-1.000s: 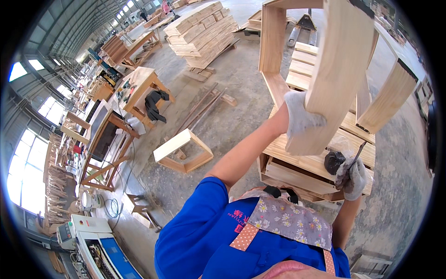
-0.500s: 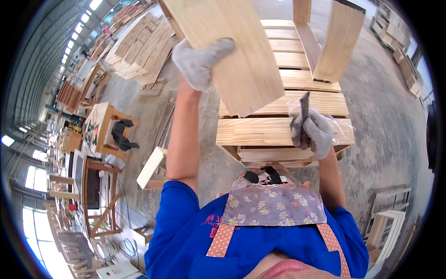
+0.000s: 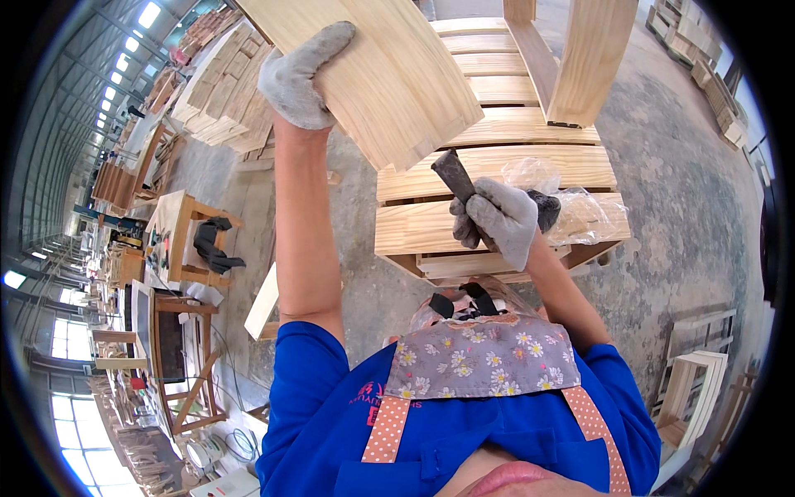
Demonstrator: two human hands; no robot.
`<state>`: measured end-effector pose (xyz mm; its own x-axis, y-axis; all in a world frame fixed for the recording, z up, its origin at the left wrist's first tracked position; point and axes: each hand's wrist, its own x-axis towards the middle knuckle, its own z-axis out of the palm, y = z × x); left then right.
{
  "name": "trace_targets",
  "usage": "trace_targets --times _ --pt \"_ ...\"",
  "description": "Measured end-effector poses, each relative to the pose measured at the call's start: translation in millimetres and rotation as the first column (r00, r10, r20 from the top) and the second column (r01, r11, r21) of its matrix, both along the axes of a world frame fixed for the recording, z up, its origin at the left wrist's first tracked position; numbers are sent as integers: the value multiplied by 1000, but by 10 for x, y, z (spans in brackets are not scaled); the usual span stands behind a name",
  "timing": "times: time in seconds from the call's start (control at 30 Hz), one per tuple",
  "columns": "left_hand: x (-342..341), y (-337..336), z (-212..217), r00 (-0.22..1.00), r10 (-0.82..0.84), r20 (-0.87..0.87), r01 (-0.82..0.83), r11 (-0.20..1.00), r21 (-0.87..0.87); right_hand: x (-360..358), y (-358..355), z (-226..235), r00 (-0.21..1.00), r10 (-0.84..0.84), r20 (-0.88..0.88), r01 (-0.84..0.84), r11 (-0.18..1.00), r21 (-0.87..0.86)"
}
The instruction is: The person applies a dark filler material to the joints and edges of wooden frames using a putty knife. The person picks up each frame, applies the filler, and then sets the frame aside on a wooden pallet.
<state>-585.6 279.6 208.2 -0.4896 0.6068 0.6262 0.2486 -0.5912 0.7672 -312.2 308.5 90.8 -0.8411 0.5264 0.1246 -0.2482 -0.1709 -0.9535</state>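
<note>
Partly between the hands (image 3: 300, 76) (image 3: 503, 217), wooden panel (image 3: 397, 74)

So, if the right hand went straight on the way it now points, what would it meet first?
Led by its dark flat piece, the right hand would probably meet the wooden board first, though depth is unclear.
</note>
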Motion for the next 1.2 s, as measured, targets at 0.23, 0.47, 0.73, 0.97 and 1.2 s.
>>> trace_targets --times 0.23,0.47,0.73,0.97,1.2 --pt "281 -48 101 997 -53 -52 52 998 -21 -183 -37 107 992 -71 103 65 996 67" --pt "195 24 -132 897 246 -367 -239 969 64 -65 -50 18 947 -118 298 97 992 82" --pt "336 -30 -97 987 66 145 -53 994 -92 63 202 166 939 -256 229 277 959 -61" --pt "524 52 -226 902 233 -364 -211 972 100 144 347 110 973 -228 31 229 973 -27" --pt "557 -14 -274 987 97 -130 -92 995 40 160 230 273 900 -158 406 -126 797 591"
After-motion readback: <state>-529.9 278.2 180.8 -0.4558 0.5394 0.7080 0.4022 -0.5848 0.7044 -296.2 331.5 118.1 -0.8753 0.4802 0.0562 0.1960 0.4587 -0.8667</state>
